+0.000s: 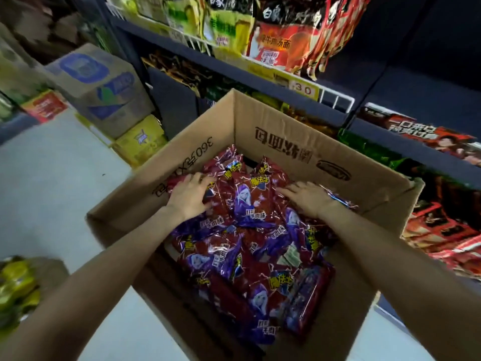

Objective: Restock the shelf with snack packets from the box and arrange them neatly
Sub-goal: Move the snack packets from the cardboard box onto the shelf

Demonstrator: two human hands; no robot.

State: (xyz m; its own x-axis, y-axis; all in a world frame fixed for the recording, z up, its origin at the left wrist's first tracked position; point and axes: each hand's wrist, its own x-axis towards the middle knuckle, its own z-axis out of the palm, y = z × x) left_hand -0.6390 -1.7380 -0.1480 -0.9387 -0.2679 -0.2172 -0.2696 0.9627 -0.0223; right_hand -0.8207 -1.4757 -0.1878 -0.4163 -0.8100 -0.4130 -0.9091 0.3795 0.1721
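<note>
- Head view: an open cardboard box (273,131) stands on a pale floor (52,183), its flaps up and dark print running along the inner walls.
- The box is filled with a loose heap of red-and-purple snack packets (250,246), lying at all angles and overlapping one another.
- The left hand (191,195) lies on the packets at the far left of the heap, fingers spread and lightly bent over the top packets; whether it has actually taken hold of one cannot be told.
- The right hand (309,196) lies on the packets at the far right of the heap, fingers stretched flat and pointing towards the middle, pressing on the wrappers.
- Just behind the box rises a dark blue shelf unit (260,76) with white wire rails along the shelf fronts and a yellow price tag (303,89) clipped to one rail.
- The upper shelf carries green-and-yellow bags (229,24) and red-and-black noodle packs (291,40); the lower shelves to the right hold more red packs (442,230).
- To the left, stacked against the shelf end, stand a brown carton with blue print (104,87) and a yellow carton (140,139) below it.
- At the lower left edge sit blurred yellow-green packets (15,285).
</note>
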